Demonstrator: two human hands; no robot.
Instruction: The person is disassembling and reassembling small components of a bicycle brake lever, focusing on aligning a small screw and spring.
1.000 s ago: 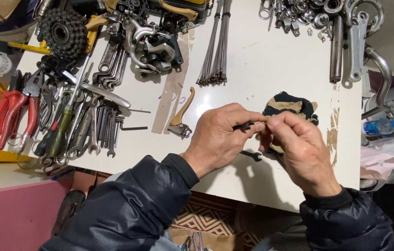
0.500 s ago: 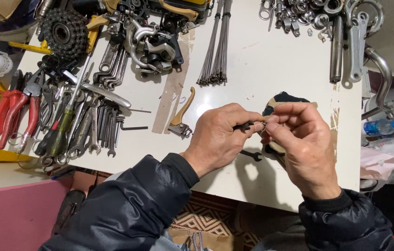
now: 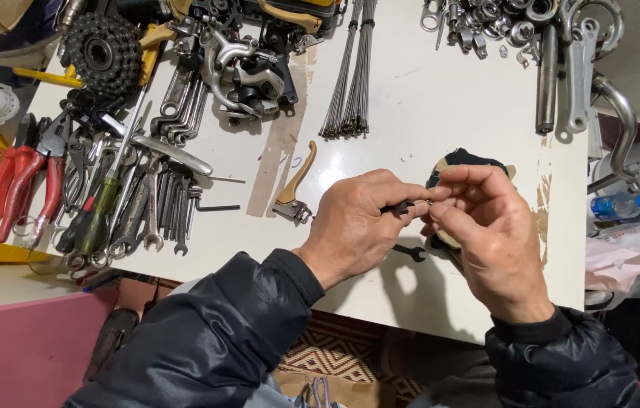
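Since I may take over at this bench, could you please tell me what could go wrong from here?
The small dark part is pinched only by fingertips of the left hand and right hand, above the table's near edge; it might slip and fall to the floor. The little wrench lies beneath the hands and could get knocked off.

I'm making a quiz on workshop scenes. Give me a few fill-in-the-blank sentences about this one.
1. Both hands pinch a small dark part above the ___ table.
2. The pliers at the table's left edge have ___ handles.
3. The spokes lie in a ___.
4. The sprocket cluster lies at the table's far ___ corner.

Missing: white; red; bundle; left
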